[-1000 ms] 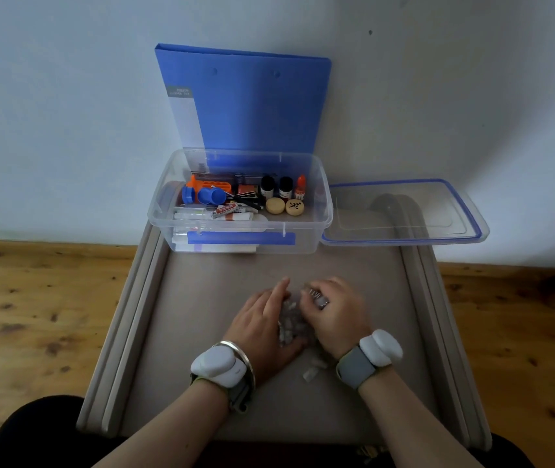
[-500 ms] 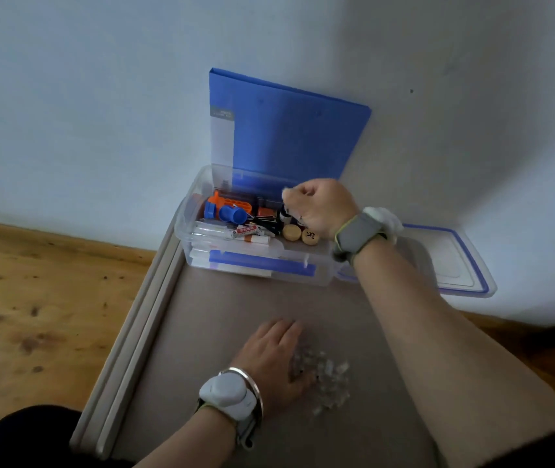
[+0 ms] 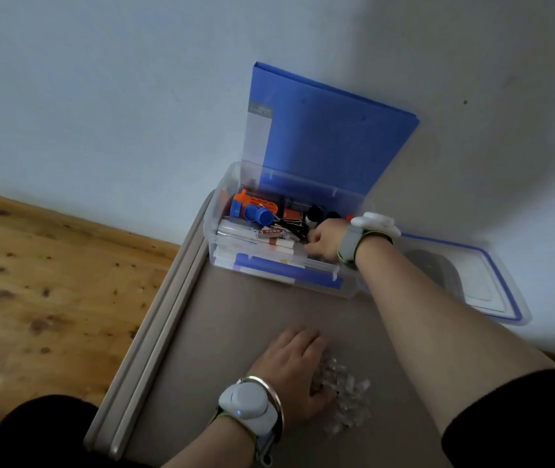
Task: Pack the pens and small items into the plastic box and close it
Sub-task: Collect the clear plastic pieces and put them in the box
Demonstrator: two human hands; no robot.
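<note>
One box [image 3: 214, 238], lid off, sits at the table's [image 3: 235, 332] back edge against one blue folder [image 3: 330, 140] leaning on the wall. Inside are one orange piece [image 3: 252, 201], two blue caps [image 3: 257, 214], white pens [image 3: 255, 238] along the front wall (count unclear) and two dark bottles [image 3: 315, 212]. Right hand [image 3: 325, 243] is in the box's right end with fingers curled down among the contents, can't tell if it holds anything; one lid [image 3: 492, 278] lies flat just right of the box. Left hand [image 3: 291, 369] lies palm down, fingers relaxed, holding nothing and touching one loose pile of clear bits [image 3: 347, 400] (too small to count) near the front, with bare tabletop between pile and box and a raised rail [image 3: 164, 319] along the left edge.
</note>
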